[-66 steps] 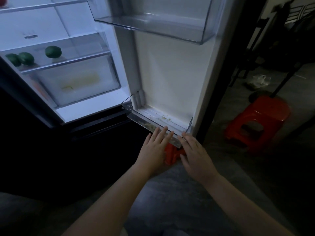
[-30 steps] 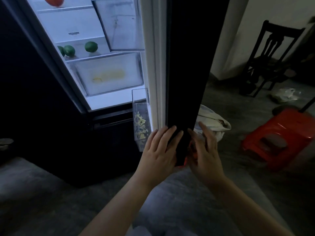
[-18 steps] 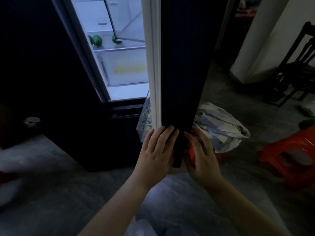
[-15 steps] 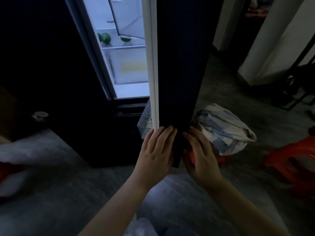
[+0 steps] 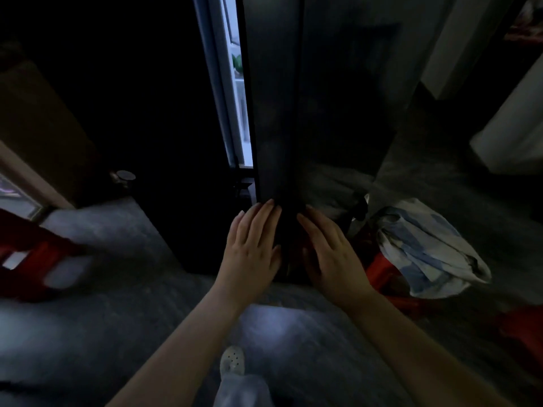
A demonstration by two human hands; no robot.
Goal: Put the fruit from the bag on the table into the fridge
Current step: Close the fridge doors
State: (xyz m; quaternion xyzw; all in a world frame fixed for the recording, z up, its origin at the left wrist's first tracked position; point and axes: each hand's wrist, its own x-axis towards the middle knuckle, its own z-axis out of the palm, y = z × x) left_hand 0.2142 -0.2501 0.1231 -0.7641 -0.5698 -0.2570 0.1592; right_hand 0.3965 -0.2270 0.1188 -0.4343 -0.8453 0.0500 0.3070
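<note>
the door (image 5: 276, 113) of the fridge (image 5: 213, 83) is nearly shut, and only a thin lit gap (image 5: 241, 118) is left beside it. the left hand (image 5: 252, 245) and the right hand (image 5: 329, 251) are laid flat, side by side, on the low end of the door. the fingers are straight and nothing is gripped. a bit of green fruit (image 5: 237, 63) can be seen through the gap, inside the fridge.

this looks like the last step: the door is to be pushed shut. it is best done with one even push from both hands, until no light is seen in the gap. fingers should be kept away from the inner edge, so that none get pinched. a slam should be avoided, or the fruit may be rolled about.

counted: two hands, one door, one gap. one green fruit is seen, and more may be hidden. one bag (image 5: 426, 251) is seen, laid on a red stool (image 5: 382, 274). a second stool (image 5: 29, 259) is seen at the left, blurred. one shoe (image 5: 232, 361) is seen.
</note>
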